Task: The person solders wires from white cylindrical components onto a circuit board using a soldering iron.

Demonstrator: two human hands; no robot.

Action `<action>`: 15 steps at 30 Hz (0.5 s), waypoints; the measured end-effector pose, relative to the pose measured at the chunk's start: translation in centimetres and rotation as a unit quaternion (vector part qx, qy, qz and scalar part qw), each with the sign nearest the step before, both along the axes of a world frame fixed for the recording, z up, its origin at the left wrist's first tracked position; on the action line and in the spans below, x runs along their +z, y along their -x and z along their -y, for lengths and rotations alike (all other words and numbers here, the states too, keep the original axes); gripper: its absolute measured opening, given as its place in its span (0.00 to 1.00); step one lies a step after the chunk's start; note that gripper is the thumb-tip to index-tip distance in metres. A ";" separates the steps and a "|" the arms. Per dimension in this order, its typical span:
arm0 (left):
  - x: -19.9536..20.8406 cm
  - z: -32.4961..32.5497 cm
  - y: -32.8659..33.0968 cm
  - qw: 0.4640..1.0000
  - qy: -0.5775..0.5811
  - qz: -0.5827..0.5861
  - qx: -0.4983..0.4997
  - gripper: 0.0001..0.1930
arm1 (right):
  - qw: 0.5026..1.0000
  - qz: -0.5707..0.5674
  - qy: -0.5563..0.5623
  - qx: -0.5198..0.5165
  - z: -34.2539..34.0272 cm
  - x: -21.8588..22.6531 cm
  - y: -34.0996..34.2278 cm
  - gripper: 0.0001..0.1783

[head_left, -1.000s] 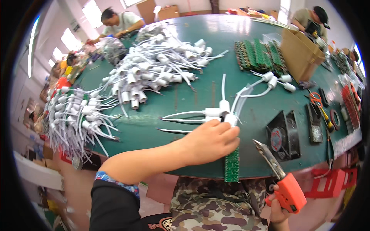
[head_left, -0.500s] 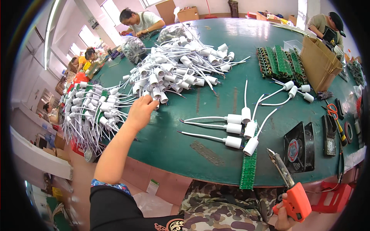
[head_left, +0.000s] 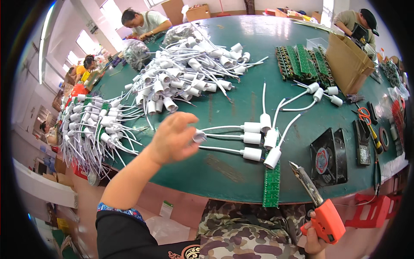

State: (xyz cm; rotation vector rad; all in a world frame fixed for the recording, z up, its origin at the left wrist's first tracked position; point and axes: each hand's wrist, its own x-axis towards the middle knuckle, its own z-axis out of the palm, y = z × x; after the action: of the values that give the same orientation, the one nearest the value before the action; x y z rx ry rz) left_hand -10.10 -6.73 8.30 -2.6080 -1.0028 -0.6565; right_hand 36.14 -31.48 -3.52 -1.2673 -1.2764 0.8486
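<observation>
My left hand point(head_left: 172, 138) hovers over the green table point(head_left: 224, 172) and holds a white lamp socket point(head_left: 199, 136) with white wires trailing from it. Just to its right several white wired sockets point(head_left: 254, 139) lie side by side, next to a narrow green circuit strip point(head_left: 271, 187). My right hand point(head_left: 312, 244) is low at the table's near edge, closed around orange-handled cutting pliers point(head_left: 323, 218) whose metal jaws point up and left.
A big heap of white sockets point(head_left: 189, 73) fills the table's middle; a wired bundle point(head_left: 95, 125) hangs over the left edge. To the right are a black fan point(head_left: 327, 157), green circuit boards point(head_left: 302, 60), a cardboard box point(head_left: 347, 62) and scissors point(head_left: 366, 116). Other people sit at the far side.
My left hand left the laid-out sockets, reached left to the socket heap, and has come back toward the row with a socket in it. The right hand kept the pliers.
</observation>
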 end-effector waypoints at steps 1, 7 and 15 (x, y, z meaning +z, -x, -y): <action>0.2 0.8 -1.9 0.998 0.022 0.047 -0.046 0.19 | 1.000 0.005 -0.029 0.002 -0.2 0.2 0.4 0.24; -2.7 3.0 -8.0 0.963 0.197 0.123 -0.134 0.21 | 0.999 0.029 -0.006 0.038 -1.0 2.6 2.0 0.20; -4.5 3.5 -11.3 0.965 0.173 0.148 -0.132 0.17 | 0.959 0.266 -0.089 0.034 -2.5 3.9 2.3 0.16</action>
State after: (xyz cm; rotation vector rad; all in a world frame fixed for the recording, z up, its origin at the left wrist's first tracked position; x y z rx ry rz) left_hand 1.21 -10.21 3.76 -3.0498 -0.9245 -1.0448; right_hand 33.84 -28.99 0.39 -1.3595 -1.7862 0.4323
